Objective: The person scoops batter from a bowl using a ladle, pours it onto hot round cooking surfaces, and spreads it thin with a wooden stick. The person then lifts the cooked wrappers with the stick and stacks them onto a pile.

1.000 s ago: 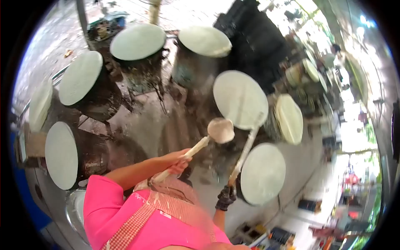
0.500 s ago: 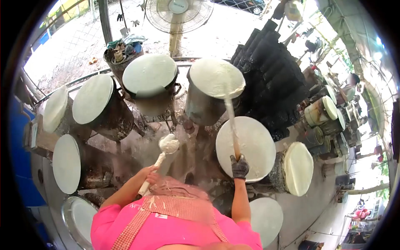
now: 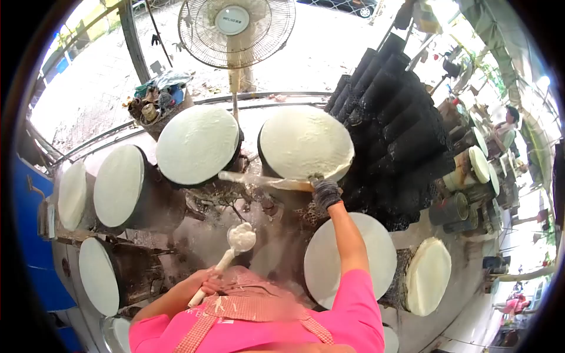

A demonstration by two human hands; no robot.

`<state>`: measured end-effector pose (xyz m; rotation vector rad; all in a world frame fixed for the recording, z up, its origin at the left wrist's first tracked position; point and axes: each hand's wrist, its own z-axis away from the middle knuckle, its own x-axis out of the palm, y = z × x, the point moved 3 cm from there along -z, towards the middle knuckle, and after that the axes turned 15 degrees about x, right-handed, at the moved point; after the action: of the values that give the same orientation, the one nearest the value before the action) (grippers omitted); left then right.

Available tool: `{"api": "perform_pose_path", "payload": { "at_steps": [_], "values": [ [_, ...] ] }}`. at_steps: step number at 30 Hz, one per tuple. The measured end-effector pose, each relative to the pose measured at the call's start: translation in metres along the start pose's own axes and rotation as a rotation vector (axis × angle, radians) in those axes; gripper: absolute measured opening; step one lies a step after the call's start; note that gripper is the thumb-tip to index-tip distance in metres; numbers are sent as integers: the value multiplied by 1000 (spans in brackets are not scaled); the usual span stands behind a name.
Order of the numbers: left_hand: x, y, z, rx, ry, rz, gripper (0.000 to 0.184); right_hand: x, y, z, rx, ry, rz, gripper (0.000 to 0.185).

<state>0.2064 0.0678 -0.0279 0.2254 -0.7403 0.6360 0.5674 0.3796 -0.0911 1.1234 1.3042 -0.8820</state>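
Observation:
My left hand (image 3: 205, 282) is wrapped round the pale handle of a ladle (image 3: 241, 237). The ladle's head is heaped with thick white batter and hangs over the gap between the griddles. My right hand (image 3: 326, 193), in a dark grey glove, grips a long flat spatula (image 3: 268, 181). Its whitish blade points left, past the near edge of the back middle griddle (image 3: 306, 138). That griddle carries a round white sheet, thicker and wrinkled along its lower right rim. Beneath my right forearm is another round griddle (image 3: 329, 259) with a smooth white coating.
More white-coated griddles stand around me, including one (image 3: 197, 144) at back left and one (image 3: 428, 276) at right. A stack of black cylinders (image 3: 385, 129) rises at back right. A fan (image 3: 232, 21) stands behind. Another person (image 3: 506, 129) is far right.
My right hand has moved forward to the back middle griddle, and the spatula has swung from pointing away to pointing left. The ladle stays in my left hand. The view has shifted up.

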Motion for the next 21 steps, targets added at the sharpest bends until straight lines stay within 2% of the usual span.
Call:
{"api": "perform_pose_path", "payload": {
  "at_steps": [2,3,6,9,10,13,14,17,20,21],
  "values": [
    [-2,19,-15,-45,-9,-106,11,-13,-5,-22,-131,-237,39,42],
    [-3,28,-21,-66,-14,-164,11,-44,-10,-25,-114,-398,69,47],
    [-7,53,-34,-127,-25,-312,11,-45,-10,-31,-252,-444,181,48],
    [-12,68,-42,-189,-29,-382,11,-28,-8,-38,-297,-329,74,47],
    [-12,72,-41,-203,-36,-412,11,-27,-3,-36,-173,-389,243,40],
    [-9,81,-40,-228,-45,-430,11,-12,2,-41,-321,-255,179,39],
    [-8,84,-40,-234,-46,-434,11,-25,-3,-46,-352,-298,243,36],
    [-5,90,-41,-255,-52,-445,11,-28,-7,-44,-481,12,132,29],
    [0,98,-45,-278,-55,-461,11,-37,-10,-54,-392,-191,97,20],
    [2,99,-48,-281,-57,-464,11,-39,-6,-61,-316,-155,104,17]
  ]
}}
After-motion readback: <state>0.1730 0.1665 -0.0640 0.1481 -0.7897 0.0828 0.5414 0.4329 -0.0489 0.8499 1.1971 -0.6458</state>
